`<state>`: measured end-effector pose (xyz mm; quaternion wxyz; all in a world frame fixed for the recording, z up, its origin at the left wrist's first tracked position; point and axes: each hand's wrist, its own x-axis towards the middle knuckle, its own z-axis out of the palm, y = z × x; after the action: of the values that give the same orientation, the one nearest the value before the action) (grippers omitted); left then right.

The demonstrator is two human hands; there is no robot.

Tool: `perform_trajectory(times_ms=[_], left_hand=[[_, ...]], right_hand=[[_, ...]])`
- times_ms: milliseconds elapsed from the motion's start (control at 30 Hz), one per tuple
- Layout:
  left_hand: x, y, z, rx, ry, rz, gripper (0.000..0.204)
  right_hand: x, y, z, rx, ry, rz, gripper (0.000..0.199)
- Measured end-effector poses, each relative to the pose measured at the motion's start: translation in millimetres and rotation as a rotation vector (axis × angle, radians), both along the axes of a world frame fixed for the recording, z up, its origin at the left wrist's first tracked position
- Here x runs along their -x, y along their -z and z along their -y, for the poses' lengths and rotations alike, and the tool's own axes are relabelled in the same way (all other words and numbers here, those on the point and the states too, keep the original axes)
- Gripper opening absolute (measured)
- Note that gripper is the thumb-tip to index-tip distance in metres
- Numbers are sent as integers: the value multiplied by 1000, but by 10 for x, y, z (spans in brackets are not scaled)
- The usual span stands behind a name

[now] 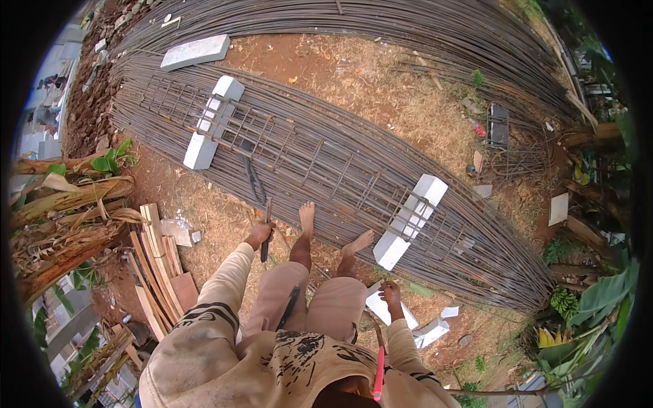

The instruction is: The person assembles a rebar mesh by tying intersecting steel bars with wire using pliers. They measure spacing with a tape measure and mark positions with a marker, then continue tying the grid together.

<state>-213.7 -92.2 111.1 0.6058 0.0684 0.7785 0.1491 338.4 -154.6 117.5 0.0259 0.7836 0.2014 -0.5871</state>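
My left hand [260,236] is closed round a narrow dark metal tool [264,253], whose exact kind I cannot make out. It is held low beside my left knee, near the edge of the steel bars. To the right of my knees, my right hand [391,296] has its fingers curled together; what they pinch, if anything, is too small to tell. Ahead, a rebar cage [315,160] of long bars and square stirrups rests across two white blocks [200,148] [392,248]. A dark long-handled tool [253,178] lies on the bars by the cage.
Beneath the cage spreads a wide bundle of rebar [326,122], with my bare feet at its near edge. Another white block [196,52] and more bars [381,17] lie beyond. Wooden planks [160,272] are at left, broken white pieces [432,332] at right.
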Motion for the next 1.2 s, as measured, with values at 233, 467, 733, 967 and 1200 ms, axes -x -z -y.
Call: perform_trajectory(times_ms=[233,467,733,967,1200], left_hand=[[766,-193,456,-86,-91,-19,23],[1037,-596,791,-157,-217,-16,20],[1006,-851,1295,-1,-376,44,21],[828,-768,1484,-2,-351,92,21],[877,-994,1056,-156,-637,186,23]], right_hand=[[600,-602,-683,-268,-35,-128,24],[1561,-1402,-1130,-419,-151,-161,28],[1369,-1566,-466,-330,-86,-144,28],[892,-1629,-128,-461,-240,-15,34],[810,-1873,-387,-516,86,-73,38]])
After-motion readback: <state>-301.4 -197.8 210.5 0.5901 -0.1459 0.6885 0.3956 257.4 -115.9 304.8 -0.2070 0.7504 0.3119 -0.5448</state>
